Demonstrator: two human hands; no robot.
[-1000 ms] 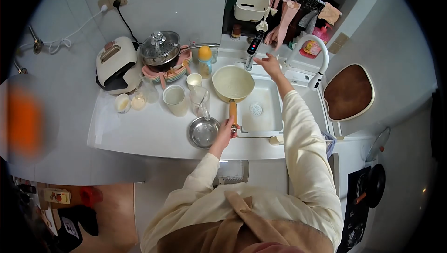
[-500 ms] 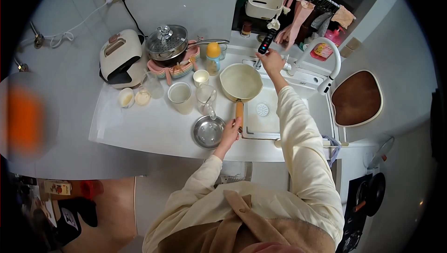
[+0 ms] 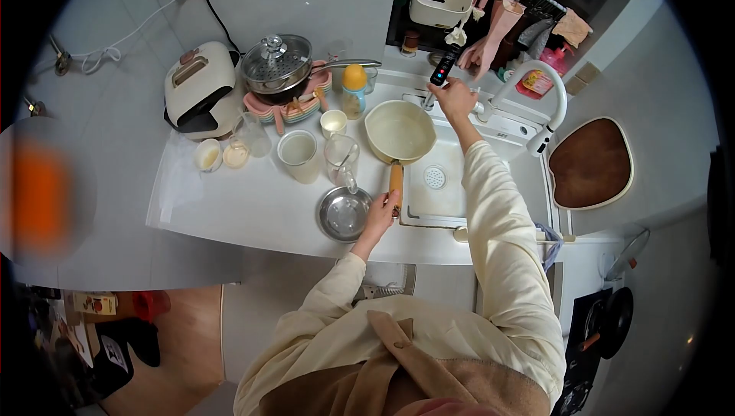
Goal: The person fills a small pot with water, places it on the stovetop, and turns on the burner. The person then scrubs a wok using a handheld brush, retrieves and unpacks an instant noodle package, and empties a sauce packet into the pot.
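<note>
My left hand [image 3: 378,217] is closed around the wooden handle [image 3: 396,185] of a cream saucepan [image 3: 400,132]. The pan sits at the sink's left edge, and its inside looks pale. Over the pan's far right rim, my right hand [image 3: 455,99] grips a slim black handheld device [image 3: 444,67] with small lights on it. A metal part shows below the device near the rim; where its end lies I cannot tell. Beside my left hand is a steel bowl [image 3: 344,214]. Just behind that bowl stands a glass jug [image 3: 342,159] with a spoon-like stick inside.
Left of the jug are a tall cup [image 3: 298,155], a small white cup [image 3: 333,122] and a yellow-capped bottle [image 3: 354,90]. Farther back are a lidded pan [image 3: 276,67] and a cream appliance [image 3: 199,90]. The white faucet [image 3: 553,102] arches over the sink [image 3: 436,205] at right.
The view has shifted slightly. A blue light seen earlier on the device no longer shows, while a red one does. Both hands keep their holds, and the pan stays in place.
</note>
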